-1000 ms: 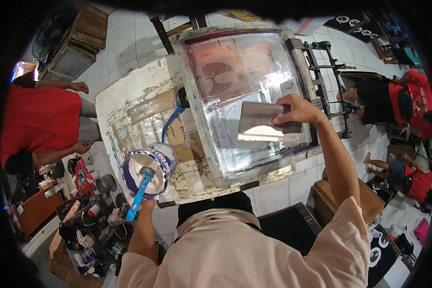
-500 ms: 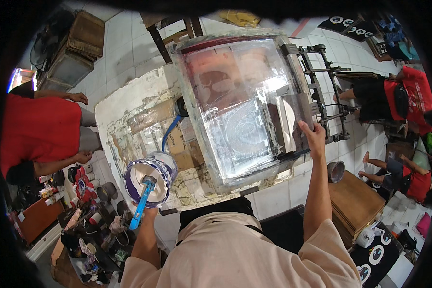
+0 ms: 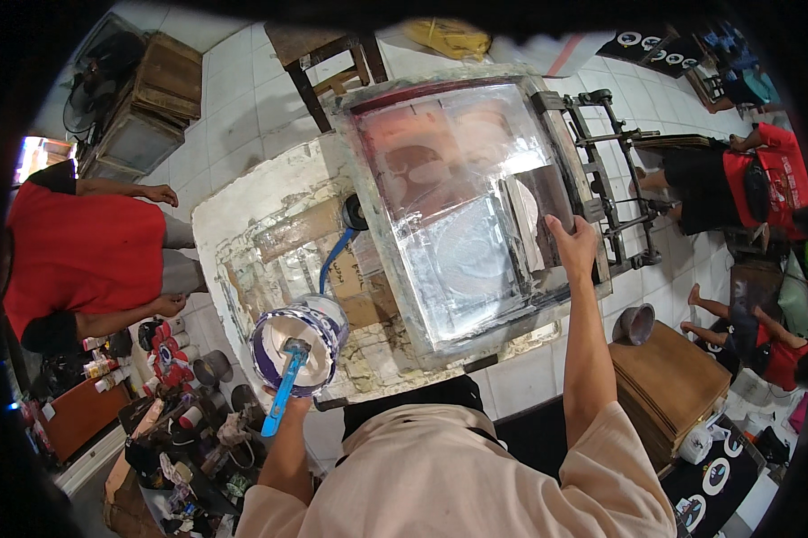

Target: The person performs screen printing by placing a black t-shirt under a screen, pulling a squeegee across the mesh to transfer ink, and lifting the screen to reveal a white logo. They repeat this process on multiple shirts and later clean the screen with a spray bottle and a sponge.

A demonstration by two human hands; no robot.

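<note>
My left hand (image 3: 291, 405) holds a small purple-and-white bucket (image 3: 331, 345) near the table's front left corner; most of its fingers are hidden behind the bucket. White ink fills part of the bucket, and a blue-handled spatula (image 3: 283, 394) leans in it, handle over the rim. To the right, a large screen printing frame (image 3: 406, 287) lies over the table, its mesh reddish at the far end and paler nearby. My right hand (image 3: 574, 247) grips a dark squeegee (image 3: 547, 190) at the frame's right side. White ink lies along the squeegee.
The worn table (image 3: 234, 215) bears tape and a blue strap (image 3: 334, 260). Metal hinge clamps (image 3: 615, 179) flank the frame's right side. A person in red (image 3: 90, 242) stands at left; others are at right. A small pot (image 3: 635, 323) sits on stacked brown boards (image 3: 668, 386).
The whole view has shifted, so the table appears further right. Relative to the frame, my right hand and the squeegee have moved slightly left and away. The bucket remains in my left hand.
</note>
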